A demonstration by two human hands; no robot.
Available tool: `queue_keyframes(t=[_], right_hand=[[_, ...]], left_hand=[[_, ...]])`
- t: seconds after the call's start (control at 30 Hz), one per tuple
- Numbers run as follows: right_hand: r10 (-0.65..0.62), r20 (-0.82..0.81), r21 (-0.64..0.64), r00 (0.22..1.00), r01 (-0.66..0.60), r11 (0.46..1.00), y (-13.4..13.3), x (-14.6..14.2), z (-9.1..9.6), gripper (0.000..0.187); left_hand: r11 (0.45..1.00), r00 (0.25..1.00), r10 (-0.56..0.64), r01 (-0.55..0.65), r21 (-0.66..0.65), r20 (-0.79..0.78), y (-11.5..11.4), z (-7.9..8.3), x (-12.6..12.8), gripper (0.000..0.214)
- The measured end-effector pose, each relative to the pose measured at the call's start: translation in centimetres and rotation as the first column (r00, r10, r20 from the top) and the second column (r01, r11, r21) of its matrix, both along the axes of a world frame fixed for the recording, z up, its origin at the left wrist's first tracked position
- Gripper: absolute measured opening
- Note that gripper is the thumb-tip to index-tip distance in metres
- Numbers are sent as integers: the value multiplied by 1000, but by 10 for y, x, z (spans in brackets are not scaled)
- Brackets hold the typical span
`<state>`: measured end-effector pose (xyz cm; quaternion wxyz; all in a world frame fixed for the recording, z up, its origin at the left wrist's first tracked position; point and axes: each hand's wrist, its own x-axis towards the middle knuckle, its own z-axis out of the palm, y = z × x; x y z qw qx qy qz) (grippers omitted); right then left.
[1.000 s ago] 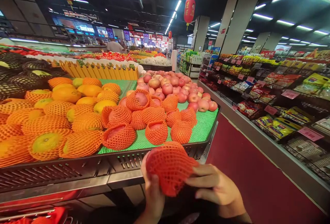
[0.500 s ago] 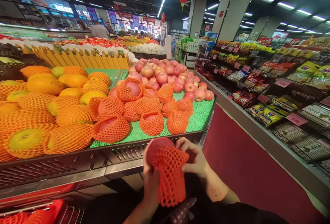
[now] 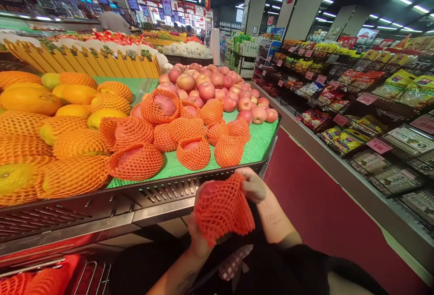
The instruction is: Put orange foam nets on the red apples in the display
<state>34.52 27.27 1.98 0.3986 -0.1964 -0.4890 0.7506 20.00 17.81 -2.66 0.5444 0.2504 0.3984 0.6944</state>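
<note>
In front of the display's edge I hold a reddish fruit wrapped in an orange-red foam net (image 3: 219, 211); its kind is not plain, since the net covers nearly all of it. My left hand (image 3: 199, 234) is closed round the fruit's left side and underside, its fingers partly hidden. At the upper right, my right hand (image 3: 253, 185) pinches the net's edge between thumb and fingers. Just beyond the hands, similar netted fruits (image 3: 194, 153) lie on a green mat (image 3: 262, 140), with bare red apples (image 3: 206, 91) piled behind.
Yellow-orange melons (image 3: 30, 99), some in nets, fill the display's left. A black slatted rim (image 3: 135, 203) runs along its front. A basket with a red item and metal wires (image 3: 93, 281) is at lower left. Packet shelves (image 3: 349, 136) line the right.
My right hand has drawn the net up over the fruit's exposed red top. The net's loose end has swung from hanging down to the right. The view has shifted slightly.
</note>
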Motion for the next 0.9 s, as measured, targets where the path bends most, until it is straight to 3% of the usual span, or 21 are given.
queue_keyframes(t=[0.1, 0.17, 0.37, 0.5, 0.6, 0.67, 0.77, 0.87, 0.9], right_hand=[[-109, -49, -104, 993, 104, 989, -6, -14, 13, 45], [-151, -46, -190, 988, 139, 972, -9, -25, 14, 39], [-65, -22, -266, 998, 57, 962, -19, -39, -16, 34], [-60, -118, -250, 991, 29, 968, -39, -30, -32, 62], [-46, -137, -240, 989, 12, 971, -55, -21, -33, 82], [-112, -119, -252, 987, 79, 965, -61, -18, -32, 85], [-189, -97, -315, 977, 150, 937, -65, -19, -29, 65], [-230, -85, -372, 969, 183, 910, -64, -19, -29, 54], [-237, -83, -367, 968, 191, 910, -64, -19, -31, 56]], left_hand=[[987, 993, -118, 113, 111, 32, 2, 10, 0, 86], [984, 992, -124, 123, 129, 1, 2, 9, -4, 85], [991, 993, 71, -59, -121, 95, -4, 1, -14, 65], [962, 978, 207, -201, -183, 12, 0, 12, -7, 74], [983, 958, 176, -185, -20, -227, 3, 12, -6, 74], [982, 874, 159, -91, 166, -460, 4, 11, -11, 63], [911, 619, 266, 90, 403, -739, 4, 15, -23, 46], [832, 306, 497, 98, 546, -812, 6, 28, -34, 40], [808, 254, 550, 79, 584, -796, 6, 33, -36, 33]])
